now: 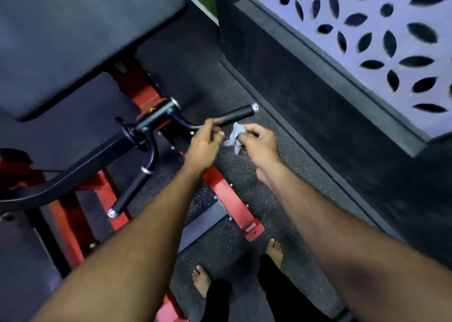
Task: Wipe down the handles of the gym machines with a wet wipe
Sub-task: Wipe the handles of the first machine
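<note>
Speckled gym floor (269, 175) lying under two hands at a machine's far handle (238, 116).
Right hand (259, 142) is pinching the wet wipe (235, 135) just below the grip; left hand (205, 145) is curling loosely around the bar, so the crumpled wipe risks slipping free.

1 head view looks steeply down (close) over both forearms.

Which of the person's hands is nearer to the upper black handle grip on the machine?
Left. The left hand has its fingers at the inner end of the upper handle grip, seemingly touching it. The right hand sits just below the grip, pinching the wet wipe.
</note>
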{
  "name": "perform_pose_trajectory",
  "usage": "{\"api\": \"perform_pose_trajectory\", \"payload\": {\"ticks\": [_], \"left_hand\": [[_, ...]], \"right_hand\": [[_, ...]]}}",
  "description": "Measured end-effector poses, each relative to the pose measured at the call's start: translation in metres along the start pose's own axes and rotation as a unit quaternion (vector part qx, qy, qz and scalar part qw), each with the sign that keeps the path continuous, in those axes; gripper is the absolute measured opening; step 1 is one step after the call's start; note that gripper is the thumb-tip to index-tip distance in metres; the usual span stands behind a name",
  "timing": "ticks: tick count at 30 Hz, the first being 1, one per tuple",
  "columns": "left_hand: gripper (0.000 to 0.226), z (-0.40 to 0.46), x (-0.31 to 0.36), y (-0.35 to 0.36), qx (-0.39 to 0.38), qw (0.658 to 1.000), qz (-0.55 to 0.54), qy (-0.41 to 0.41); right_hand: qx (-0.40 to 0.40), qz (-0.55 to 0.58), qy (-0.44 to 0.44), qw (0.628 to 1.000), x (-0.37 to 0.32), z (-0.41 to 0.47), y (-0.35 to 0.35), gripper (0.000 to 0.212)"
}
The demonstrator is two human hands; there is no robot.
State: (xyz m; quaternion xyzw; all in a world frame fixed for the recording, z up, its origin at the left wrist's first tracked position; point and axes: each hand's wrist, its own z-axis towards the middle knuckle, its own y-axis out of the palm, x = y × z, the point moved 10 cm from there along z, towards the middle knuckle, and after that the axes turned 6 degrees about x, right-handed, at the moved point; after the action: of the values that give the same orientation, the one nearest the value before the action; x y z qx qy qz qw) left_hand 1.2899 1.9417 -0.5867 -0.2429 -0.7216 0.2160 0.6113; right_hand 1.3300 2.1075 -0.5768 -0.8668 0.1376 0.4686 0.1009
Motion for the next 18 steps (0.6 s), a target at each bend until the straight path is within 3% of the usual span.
{"api": "perform_pose_trajectory", "payload": {"ticks": [5, 8, 12, 14, 18], "left_hand": [[0.024, -0.075, 0.038, -0.038, 0.02, 0.964, -0.251, -0.081], [0.019, -0.12, 0.061, -0.069, 0.025, 0.936, -0.339, -0.095], [0.015, -0.165, 0.075, -0.11, 0.039, 0.921, -0.377, -0.086], [0.008, -0.189, 0.079, -0.141, 0.064, 0.926, -0.363, -0.077], [0.017, -0.243, 0.08, -0.215, 0.123, 0.938, -0.321, -0.045]], "right_hand": [[-0.092, -0.037, -0.05, 0.994, -0.043, -0.078, 0.014, 0.019], [-0.133, -0.073, -0.079, 0.985, -0.061, -0.121, 0.018, 0.016], [-0.143, -0.119, -0.126, 0.974, -0.075, -0.167, 0.02, 0.017], [-0.165, -0.097, -0.127, 0.973, -0.081, -0.197, 0.029, 0.023], [-0.248, -0.046, -0.105, 0.962, -0.084, -0.271, 0.065, 0.025]]}}
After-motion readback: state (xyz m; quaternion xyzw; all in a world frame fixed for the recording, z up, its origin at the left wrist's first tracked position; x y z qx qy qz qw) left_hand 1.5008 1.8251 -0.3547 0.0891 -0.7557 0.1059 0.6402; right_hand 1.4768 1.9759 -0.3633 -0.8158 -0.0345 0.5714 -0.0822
